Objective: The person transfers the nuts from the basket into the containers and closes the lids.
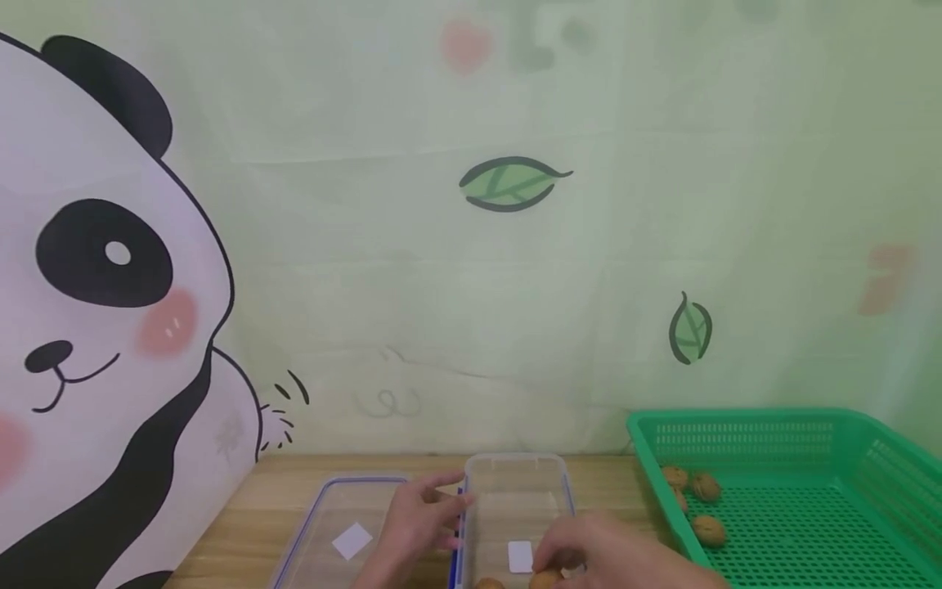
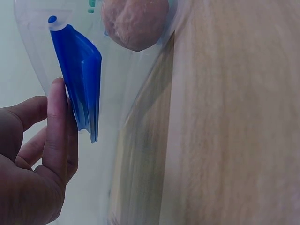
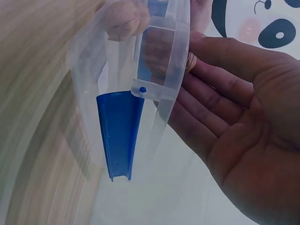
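A clear plastic box (image 1: 515,478) with blue side clips stands on the table in front of me. My left hand (image 1: 419,519) touches its left wall, and in the left wrist view the fairly straight fingers (image 2: 56,136) lie beside a blue clip (image 2: 84,79). Over the near part of the box, my right hand (image 1: 607,548) pinches a walnut (image 1: 546,580) between thumb and fingers. The right wrist view shows that walnut partly behind the clear wall. Another walnut (image 1: 489,583) lies inside the box, cut off by the lower edge of the head view.
Left of the box lies a clear lid (image 1: 379,501) with a blue edge and a white label (image 1: 352,540). A green plastic basket (image 1: 780,491) on the right holds several walnuts (image 1: 709,530) along its left side. Behind the wooden table (image 1: 235,523) hangs a panda-print cloth (image 1: 383,286).
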